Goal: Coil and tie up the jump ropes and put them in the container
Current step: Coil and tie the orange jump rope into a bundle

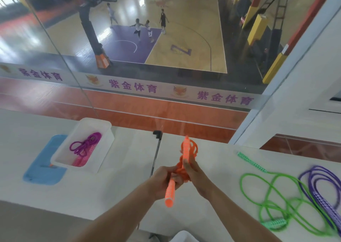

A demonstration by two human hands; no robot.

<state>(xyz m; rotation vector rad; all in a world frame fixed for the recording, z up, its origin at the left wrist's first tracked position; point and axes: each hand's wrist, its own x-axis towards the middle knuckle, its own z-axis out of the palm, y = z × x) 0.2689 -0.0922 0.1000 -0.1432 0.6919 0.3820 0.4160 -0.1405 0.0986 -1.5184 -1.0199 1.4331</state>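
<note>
Both hands met above the worktop [118, 184] on the orange jump rope [186, 149]; the left hand [166, 179] gripped the lower handle, whose end pointed back toward the person, while the right hand [191, 169] pinched the bunched cord and the upper handle, loops standing beyond its fingers; the step in hand looked like tying off the coil, and the next move would call for cinching the wrap, then carrying the bundle left to the white container [103, 149], where a purple-and-pink rope [86, 145] already lay; to the right, a green rope [273, 192] and a purple rope [317, 184] sprawled loose on the worktop, not yet coiled.
</note>
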